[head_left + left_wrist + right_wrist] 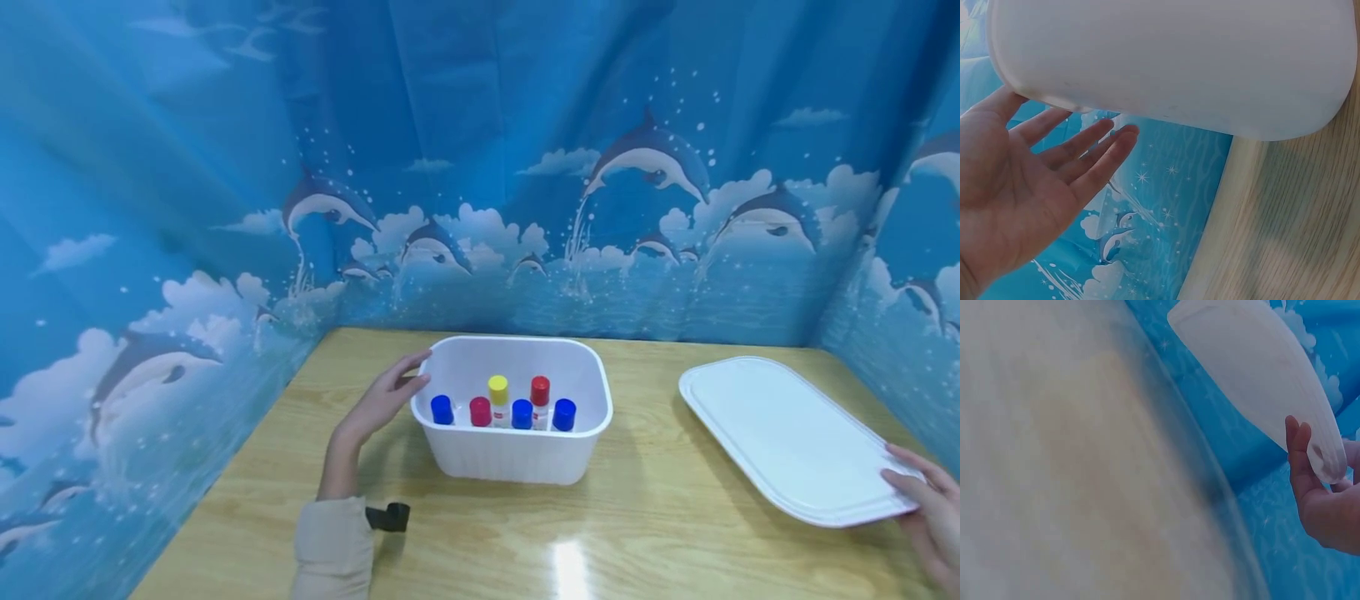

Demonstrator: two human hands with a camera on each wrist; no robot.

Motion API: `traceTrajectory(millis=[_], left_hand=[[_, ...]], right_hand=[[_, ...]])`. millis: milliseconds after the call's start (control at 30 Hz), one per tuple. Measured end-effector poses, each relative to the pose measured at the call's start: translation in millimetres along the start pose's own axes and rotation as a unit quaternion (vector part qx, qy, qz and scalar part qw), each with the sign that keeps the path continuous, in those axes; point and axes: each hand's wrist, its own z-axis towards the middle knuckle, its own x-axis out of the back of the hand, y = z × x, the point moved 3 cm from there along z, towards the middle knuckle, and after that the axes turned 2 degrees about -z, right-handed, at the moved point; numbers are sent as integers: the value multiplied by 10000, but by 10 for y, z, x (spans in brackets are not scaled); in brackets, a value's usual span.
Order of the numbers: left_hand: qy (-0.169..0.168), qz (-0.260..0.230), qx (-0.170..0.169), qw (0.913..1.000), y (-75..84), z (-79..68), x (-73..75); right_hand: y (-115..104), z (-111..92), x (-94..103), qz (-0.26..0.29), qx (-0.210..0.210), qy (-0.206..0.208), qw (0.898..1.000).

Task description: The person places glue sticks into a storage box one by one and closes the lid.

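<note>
A white plastic bin (513, 457) stands mid-table, holding several small bottles with blue, red and yellow caps, among them a yellow-capped bottle (498, 390). At its left end my left hand (382, 398) touches the rim, fingers extended. The left wrist view has that hand (1029, 181) palm showing, its fingertips right at the edge of the bin (1172, 62). Off to the right, my right hand (930, 504) grips a white lid (795, 433) by its near corner, thumb on top. In the right wrist view, the fingers (1297, 450) lie against the lid's underside.
A wooden table (480, 533) spreads under everything. Around its back and sides hangs a blue curtain (480, 167) printed with dolphins. Beside the left cuff sits a black strap piece (388, 517).
</note>
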Motion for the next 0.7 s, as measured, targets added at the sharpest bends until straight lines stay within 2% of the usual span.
traceTrajectory(millis=[100, 233, 433, 500, 533, 633, 700], left_hand=[[172, -170, -109, 9996, -6, 9, 21], [500, -200, -303, 9981, 39, 1, 78], [860, -115, -783, 9931, 253, 0, 148], [846, -112, -896, 9923, 389, -12, 150], [817, -105, -936, 9922, 480, -27, 144], [679, -47, -979, 9929, 617, 6, 130], [557, -60, -1024, 9932, 691, 43, 112]], right_hand=[[-101, 18, -148, -80, 112, -23, 9999], [-245, 104, -306, -72, 218, -348, 9991], [-291, 472, -148, -23, 308, -932, 9952], [-401, 482, -317, 69, 315, -1126, 9931], [-490, 441, -470, 89, 267, -1180, 9926], [-755, 287, -952, 250, 13, -1342, 9906], [-863, 252, -1150, 220, -90, -1476, 9888]])
